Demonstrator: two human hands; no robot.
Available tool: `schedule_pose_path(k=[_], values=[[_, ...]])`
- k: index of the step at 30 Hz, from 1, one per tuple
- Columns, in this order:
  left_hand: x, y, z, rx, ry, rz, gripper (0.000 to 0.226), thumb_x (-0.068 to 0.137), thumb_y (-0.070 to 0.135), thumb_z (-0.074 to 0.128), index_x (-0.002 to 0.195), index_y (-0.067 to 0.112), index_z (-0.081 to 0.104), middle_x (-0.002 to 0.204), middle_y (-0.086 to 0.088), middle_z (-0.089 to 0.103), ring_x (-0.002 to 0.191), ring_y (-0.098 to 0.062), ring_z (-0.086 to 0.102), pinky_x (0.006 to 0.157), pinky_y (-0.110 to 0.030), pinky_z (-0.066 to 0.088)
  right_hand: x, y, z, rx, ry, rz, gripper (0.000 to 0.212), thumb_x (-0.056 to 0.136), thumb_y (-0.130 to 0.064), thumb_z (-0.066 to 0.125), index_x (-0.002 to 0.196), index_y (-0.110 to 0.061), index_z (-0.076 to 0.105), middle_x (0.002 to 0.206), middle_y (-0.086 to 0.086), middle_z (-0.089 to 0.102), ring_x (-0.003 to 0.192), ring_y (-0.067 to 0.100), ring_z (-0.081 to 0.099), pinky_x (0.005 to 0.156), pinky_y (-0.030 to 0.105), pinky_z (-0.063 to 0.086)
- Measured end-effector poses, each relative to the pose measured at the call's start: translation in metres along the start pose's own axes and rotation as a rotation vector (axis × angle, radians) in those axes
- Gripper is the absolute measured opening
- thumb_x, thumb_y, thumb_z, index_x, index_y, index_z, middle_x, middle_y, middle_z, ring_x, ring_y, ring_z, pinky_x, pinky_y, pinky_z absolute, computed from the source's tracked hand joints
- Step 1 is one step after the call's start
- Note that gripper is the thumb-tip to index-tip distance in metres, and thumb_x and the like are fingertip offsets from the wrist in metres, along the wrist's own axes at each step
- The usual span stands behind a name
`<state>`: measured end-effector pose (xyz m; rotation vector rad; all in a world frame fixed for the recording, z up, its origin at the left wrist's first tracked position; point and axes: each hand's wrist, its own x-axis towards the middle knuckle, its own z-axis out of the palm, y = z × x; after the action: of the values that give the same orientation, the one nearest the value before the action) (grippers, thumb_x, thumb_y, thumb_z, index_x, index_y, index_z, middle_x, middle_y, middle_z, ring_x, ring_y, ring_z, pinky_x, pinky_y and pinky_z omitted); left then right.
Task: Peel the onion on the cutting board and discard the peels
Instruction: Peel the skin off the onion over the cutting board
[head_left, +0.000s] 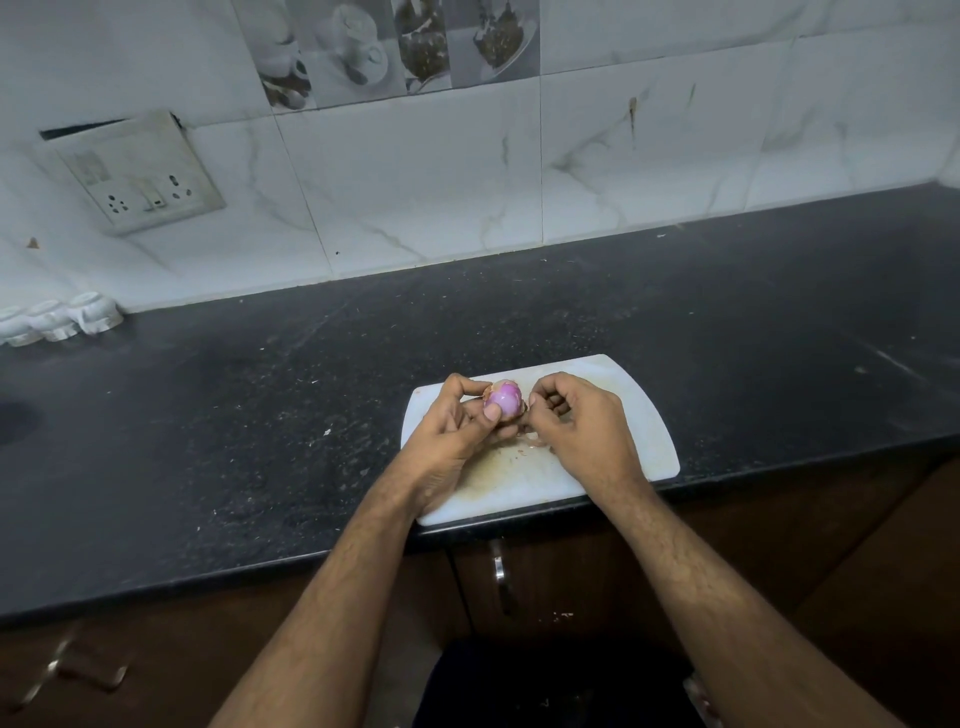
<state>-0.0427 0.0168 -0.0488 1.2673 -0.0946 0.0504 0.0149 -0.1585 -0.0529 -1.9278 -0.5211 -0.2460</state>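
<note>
While gripping onion (503, 399), hands (both curled)

1. Onion (503, 399): glossy purple-pink, with a tan skin patch on top.
2. Cutting board (649, 415): white, stained brownish near the middle.
3. Counter (260, 415): black with pale speckles.
4. Wall tiles (415, 182): white marble with grey-brown veins.

Wall socket plate (136, 174), white cups (62, 320) on dark counter (208, 415).
</note>
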Motion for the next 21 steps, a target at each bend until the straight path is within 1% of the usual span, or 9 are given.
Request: schedule_pose_path(k=[2, 3, 5, 7, 9, 12, 14, 17, 21], values=[[-0.0006, 0.0010, 0.0016, -0.033, 0.024, -0.002, 0.027, 0.100, 0.014, 0.060, 0.124, 0.006, 0.049, 0.119, -0.025, 0.073, 0.116, -0.032, 0.072, 0.098, -0.030, 0.058, -0.0001, -0.0001, 0.0002, 0.011, 0.008, -0.003, 0.008, 0.095, -0.020, 0.066, 0.088, -0.021, 0.070, 0.077, -0.009, 0.069, 0.075, 0.011, 0.069, 0.068, 0.037, 0.062], [-0.0004, 0.0011, 0.0017, -0.049, 0.036, -0.005, 0.029, 0.102, 0.014, 0.059, 0.128, 0.005, 0.048, 0.122, -0.026, 0.072, 0.119, -0.033, 0.071, 0.098, -0.030, 0.058, -0.0002, -0.0005, 0.0003, 0.004, 0.017, -0.021, 0.008, 0.097, -0.021, 0.066, 0.090, -0.022, 0.070, 0.079, -0.011, 0.069, 0.077, 0.009, 0.069, 0.068, 0.033, 0.062], [0.0007, 0.0011, 0.0017, -0.064, 0.050, -0.022, 0.032, 0.107, 0.015, 0.053, 0.137, 0.006, 0.045, 0.128, -0.027, 0.070, 0.123, -0.035, 0.069, 0.101, -0.032, 0.058, -0.0007, -0.0019, -0.0003, -0.001, 0.047, -0.064, 0.009, 0.099, -0.023, 0.065, 0.095, -0.024, 0.072, 0.082, -0.017, 0.070, 0.081, 0.001, 0.068, 0.067, 0.019, 0.058], [0.0018, 0.0024, 0.0029, -0.059, 0.058, -0.048, 0.033, 0.111, 0.018, 0.046, 0.144, 0.017, 0.045, 0.131, -0.023, 0.070, 0.122, -0.035, 0.070, 0.102, -0.034, 0.058, -0.0012, -0.0030, -0.0010, 0.016, 0.046, -0.096, 0.009, 0.100, -0.023, 0.065, 0.099, -0.025, 0.074, 0.089, -0.020, 0.071, 0.087, -0.003, 0.067, 0.071, 0.010, 0.053], [0.0026, 0.0034, 0.0052, -0.019, 0.062, -0.058, 0.034, 0.113, 0.020, 0.040, 0.145, 0.020, 0.049, 0.130, -0.019, 0.071, 0.116, -0.032, 0.073, 0.097, -0.033, 0.060, -0.0014, -0.0035, -0.0012, 0.016, -0.002, -0.121, 0.011, 0.098, -0.022, 0.069, 0.105, -0.021, 0.077, 0.097, -0.017, 0.074, 0.093, -0.002, 0.068, 0.080, 0.012, 0.054], [0.0027, 0.0031, 0.0074, 0.054, 0.061, -0.055, 0.035, 0.115, 0.020, 0.034, 0.142, 0.010, 0.054, 0.129, -0.023, 0.070, 0.110, -0.031, 0.073, 0.091, -0.034, 0.061, -0.0010, -0.0041, -0.0012, 0.004, -0.020, -0.134, 0.016, 0.094, -0.021, 0.075, 0.109, -0.020, 0.080, 0.099, -0.014, 0.075, 0.095, -0.002, 0.069, 0.086, 0.016, 0.055], [0.0018, 0.0031, 0.0087, 0.083, 0.062, -0.058, 0.034, 0.115, 0.019, 0.033, 0.139, 0.007, 0.054, 0.124, -0.021, 0.072, 0.108, -0.032, 0.072, 0.089, -0.033, 0.061, -0.0009, -0.0035, -0.0015, 0.012, -0.010, -0.118, 0.016, 0.092, -0.021, 0.076, 0.107, -0.021, 0.081, 0.097, -0.015, 0.076, 0.093, -0.002, 0.070, 0.085, 0.018, 0.057], [0.0002, 0.0050, 0.0105, 0.109, 0.065, -0.060, 0.033, 0.115, 0.018, 0.034, 0.138, 0.005, 0.053, 0.114, -0.016, 0.073, 0.101, -0.025, 0.073, 0.083, -0.030, 0.059, -0.0007, -0.0018, -0.0012, 0.006, -0.015, -0.097, 0.014, 0.092, -0.023, 0.077, 0.105, -0.023, 0.081, 0.094, -0.016, 0.077, 0.091, -0.004, 0.070, 0.083, 0.019, 0.058], [-0.0013, 0.0059, 0.0106, 0.148, 0.072, -0.051, 0.032, 0.114, 0.018, 0.036, 0.138, 0.005, 0.053, 0.108, -0.009, 0.072, 0.093, -0.018, 0.068, 0.079, -0.029, 0.054, -0.0007, -0.0023, -0.0012, 0.008, -0.022, -0.083, 0.012, 0.091, -0.027, 0.077, 0.102, -0.025, 0.082, 0.091, -0.017, 0.077, 0.089, -0.003, 0.070, 0.082, 0.022, 0.059]])
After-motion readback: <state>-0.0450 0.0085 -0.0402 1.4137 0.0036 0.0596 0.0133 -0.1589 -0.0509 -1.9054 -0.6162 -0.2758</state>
